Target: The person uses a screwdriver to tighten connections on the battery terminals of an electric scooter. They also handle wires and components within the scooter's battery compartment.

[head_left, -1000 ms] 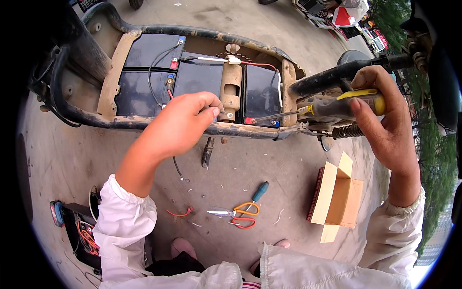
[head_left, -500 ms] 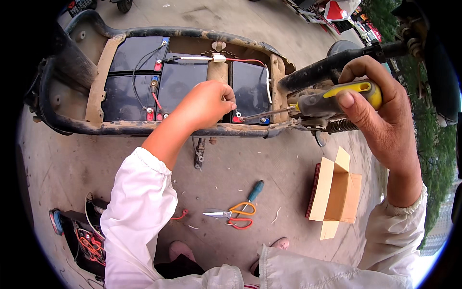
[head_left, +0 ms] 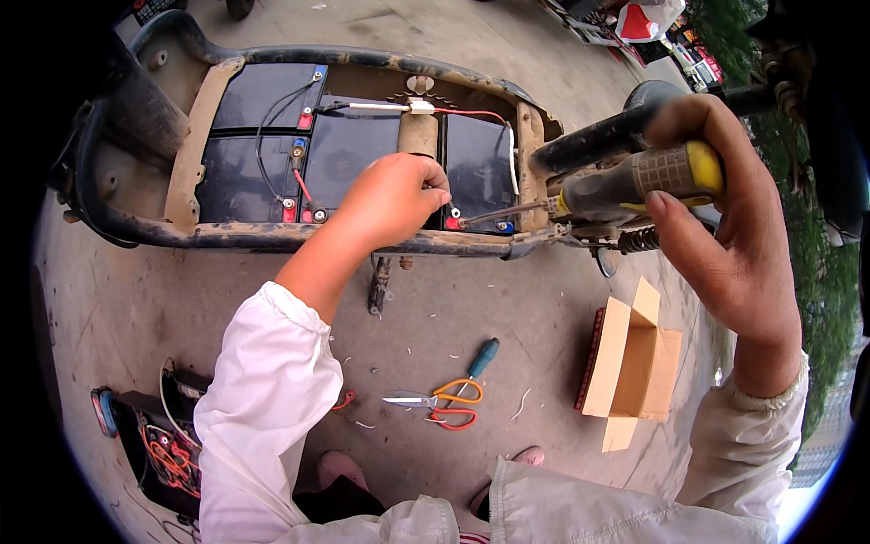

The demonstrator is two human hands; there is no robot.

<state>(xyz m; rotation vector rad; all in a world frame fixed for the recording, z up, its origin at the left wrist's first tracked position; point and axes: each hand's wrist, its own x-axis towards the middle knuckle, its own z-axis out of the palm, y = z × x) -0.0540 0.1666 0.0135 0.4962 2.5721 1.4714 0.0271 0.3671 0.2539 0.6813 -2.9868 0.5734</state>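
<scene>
My left hand [head_left: 390, 199] reaches over a metal frame [head_left: 362, 238] and pinches what looks like a thin wire with a ring terminal [head_left: 456, 213]. That ring sits beside the red terminal corner of the black battery [head_left: 480, 163] on the right. My right hand [head_left: 748, 245] holds a grey and yellow screwdriver [head_left: 603, 192], thumb against its handle and index finger curved over the top. Nearly level, its shaft runs left over the battery to the red terminal. Whether the tip sits in a screw is too small to tell.
Several more black batteries [head_left: 349, 159] sit in the frame, joined by black and red wires. On the ground lie orange-handled scissors [head_left: 458, 392], a teal-handled tool [head_left: 484, 355], an open cardboard box [head_left: 639, 367] and a black case with tangled wires [head_left: 154, 444].
The screwdriver handle has turned, showing more of its grey grip. My right fingers have opened out somewhat around it. My left hand keeps its pinch; the view has shifted slightly.
</scene>
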